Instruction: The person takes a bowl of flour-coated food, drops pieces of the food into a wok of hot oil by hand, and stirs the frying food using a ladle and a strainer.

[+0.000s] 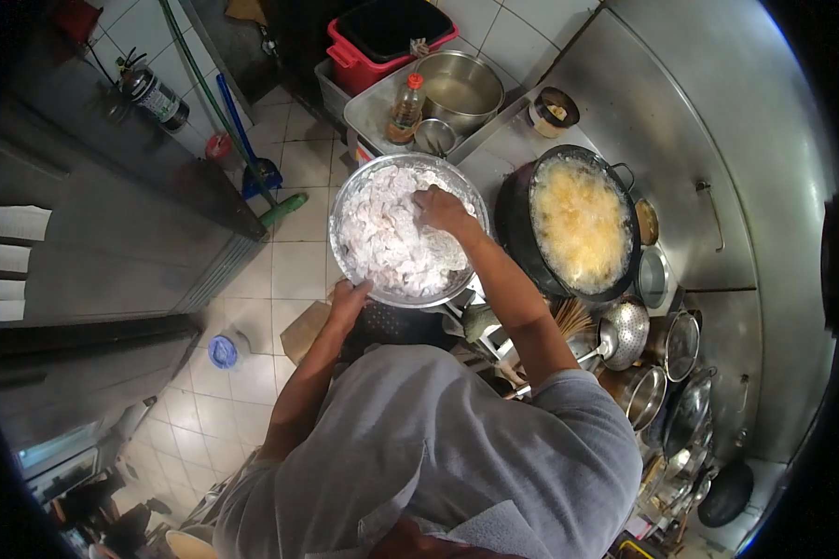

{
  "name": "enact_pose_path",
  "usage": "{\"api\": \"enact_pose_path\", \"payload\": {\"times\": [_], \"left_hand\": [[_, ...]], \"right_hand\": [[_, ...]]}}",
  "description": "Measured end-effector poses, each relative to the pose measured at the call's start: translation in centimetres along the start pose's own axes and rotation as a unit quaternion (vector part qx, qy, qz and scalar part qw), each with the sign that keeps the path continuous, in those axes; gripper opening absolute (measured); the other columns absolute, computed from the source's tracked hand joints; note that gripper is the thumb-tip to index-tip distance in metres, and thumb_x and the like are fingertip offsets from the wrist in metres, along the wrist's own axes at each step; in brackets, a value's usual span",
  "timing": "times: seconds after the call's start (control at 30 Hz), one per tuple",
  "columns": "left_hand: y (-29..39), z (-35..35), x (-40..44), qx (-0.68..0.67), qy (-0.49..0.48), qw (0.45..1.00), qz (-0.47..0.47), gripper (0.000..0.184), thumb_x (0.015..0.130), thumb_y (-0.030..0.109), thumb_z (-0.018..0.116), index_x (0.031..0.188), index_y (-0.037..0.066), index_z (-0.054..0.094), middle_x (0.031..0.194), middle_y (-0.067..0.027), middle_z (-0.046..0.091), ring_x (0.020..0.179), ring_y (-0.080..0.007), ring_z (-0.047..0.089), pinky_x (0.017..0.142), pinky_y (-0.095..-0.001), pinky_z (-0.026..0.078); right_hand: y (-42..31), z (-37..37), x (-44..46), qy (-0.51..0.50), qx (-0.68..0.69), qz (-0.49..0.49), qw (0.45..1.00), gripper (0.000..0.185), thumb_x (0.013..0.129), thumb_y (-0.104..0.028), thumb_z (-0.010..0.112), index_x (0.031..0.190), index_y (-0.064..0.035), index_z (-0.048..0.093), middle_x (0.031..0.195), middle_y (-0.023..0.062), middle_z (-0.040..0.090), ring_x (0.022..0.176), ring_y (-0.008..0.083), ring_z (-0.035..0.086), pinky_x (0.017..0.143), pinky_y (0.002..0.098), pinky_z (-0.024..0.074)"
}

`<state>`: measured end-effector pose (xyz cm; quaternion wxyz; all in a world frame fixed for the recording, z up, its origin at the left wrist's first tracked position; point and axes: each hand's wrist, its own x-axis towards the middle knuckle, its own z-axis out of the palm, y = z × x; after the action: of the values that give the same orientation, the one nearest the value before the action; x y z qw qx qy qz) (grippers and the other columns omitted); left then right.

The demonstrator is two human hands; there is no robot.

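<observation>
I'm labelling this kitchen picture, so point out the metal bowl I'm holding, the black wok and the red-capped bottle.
Metal bowl [336, 229], head view: on its left wall.
Black wok [515, 212], head view: on its dark side wall.
Red-capped bottle [405, 113], head view: on its body.

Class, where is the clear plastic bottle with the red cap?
In the head view, the bottle stands near the top centre, left of the round steel pot and beyond the wide silver metal bowl.
</observation>
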<state>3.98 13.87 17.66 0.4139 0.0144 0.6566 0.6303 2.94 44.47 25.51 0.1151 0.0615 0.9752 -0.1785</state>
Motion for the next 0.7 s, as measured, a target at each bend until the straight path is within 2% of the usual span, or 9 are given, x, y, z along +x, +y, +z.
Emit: {"api": "enact_pose_path", "payload": {"times": [0.07,0.13,0.3,0.37,0.43,0.53,0.63,0.67,0.7], "left_hand": [[0.1,-0.1,0.0,-0.001,-0.002,1.000,-0.010,0.039,0.089,0.021,0.059,0.120,-0.002,0.055,0.108,-0.0128,0.064,0.093,-0.0231,0.064,0.077,-0.0359,0.054],[-0.1,-0.1,0.2,-0.007,0.004,1.000,-0.008,0.039,0.089,0.021,0.059,0.120,-0.002,0.055,0.108,-0.0126,0.064,0.094,-0.0230,0.064,0.077,-0.0360,0.054],[-0.6,-0.2,0.3,-0.002,0.006,1.000,-0.002,0.038,0.088,0.021,0.059,0.119,-0.001,0.056,0.107,-0.0115,0.065,0.092,-0.0220,0.064,0.076,-0.0355,0.054],[-0.7,-0.1,0.5,-0.009,0.007,1.000,0.000,0.037,0.088,0.021,0.060,0.117,-0.001,0.057,0.105,-0.0110,0.065,0.091,-0.0215,0.065,0.075,-0.0346,0.054],[-1.3,-0.3,1.1,-0.012,-0.002,1.000,0.006,0.036,0.088,0.021,0.060,0.117,-0.001,0.057,0.104,-0.0109,0.066,0.090,-0.0214,0.065,0.075,-0.0341,0.054],[-0.6,-0.2,0.3,-0.015,0.001,1.000,0.003,0.036,0.088,0.021,0.060,0.116,-0.002,0.058,0.103,-0.0111,0.066,0.089,-0.0213,0.065,0.075,-0.0336,0.054],[0.1,0.0,-0.1,-0.008,0.007,1.000,-0.006,0.036,0.088,0.020,0.060,0.116,-0.002,0.057,0.103,-0.0114,0.066,0.090,-0.0215,0.065,0.075,-0.0341,0.054],[0.1,0.2,0.1,-0.001,0.008,1.000,-0.009,0.036,0.088,0.020,0.060,0.116,-0.002,0.057,0.104,-0.0115,0.066,0.091,-0.0216,0.065,0.075,-0.0344,0.054],[0.0,0.2,0.1,0.001,0.006,1.000,-0.009,0.036,0.088,0.020,0.060,0.116,-0.002,0.057,0.104,-0.0115,0.066,0.091,-0.0216,0.065,0.075,-0.0344,0.054]], "right_hand": [[1.6,-0.1,0.9,0.006,0.019,-0.038,0.999,0.033,0.072,-0.020,0.068,0.101,-0.0065,0.062,0.095,0.0166,0.064,0.096,0.0294,0.062,0.087,0.0414,0.0494],[3.4,-0.7,1.0,0.059,0.233,0.049,0.969,0.038,0.069,-0.022,0.071,0.103,-0.0063,0.063,0.098,0.0188,0.066,0.097,0.0333,0.062,0.085,0.0419,0.0488],[3.6,-0.7,0.2,0.075,0.125,0.035,0.989,0.054,0.067,-0.027,0.077,0.115,-0.0088,0.059,0.107,0.0201,0.064,0.102,0.0354,0.060,0.087,0.0412,0.0479],[1.9,-0.7,-0.9,-0.021,0.132,-0.040,0.990,0.058,0.067,-0.031,0.077,0.117,-0.0084,0.057,0.109,0.0205,0.063,0.101,0.0367,0.060,0.088,0.0409,0.0477],[3.5,2.3,0.0,0.053,0.119,-0.029,0.991,0.058,0.070,-0.032,0.071,0.120,-0.0072,0.056,0.102,0.0179,0.066,0.098,0.0337,0.062,0.088,0.0391,0.0482],[4.6,1.5,0.7,0.040,0.214,0.059,0.974,0.057,0.072,-0.034,0.073,0.118,-0.0046,0.056,0.110,0.0187,0.063,0.099,0.0306,0.062,0.087,0.0377,0.0481],[5.2,2.3,1.1,0.074,0.248,0.053,0.965,0.056,0.072,-0.033,0.072,0.117,-0.0025,0.057,0.112,0.0185,0.063,0.102,0.0298,0.061,0.089,0.0365,0.0470],[4.7,2.8,1.6,0.064,0.331,-0.020,0.941,0.053,0.072,-0.031,0.071,0.116,-0.0036,0.058,0.115,0.0179,0.061,0.106,0.0288,0.059,0.092,0.0351,0.0454],[4.5,3.1,1.9,0.066,0.332,-0.018,0.941,0.053,0.072,-0.031,0.071,0.116,-0.0036,0.058,0.115,0.0179,0.061,0.106,0.0288,0.059,0.092,0.0351,0.0454]]}}
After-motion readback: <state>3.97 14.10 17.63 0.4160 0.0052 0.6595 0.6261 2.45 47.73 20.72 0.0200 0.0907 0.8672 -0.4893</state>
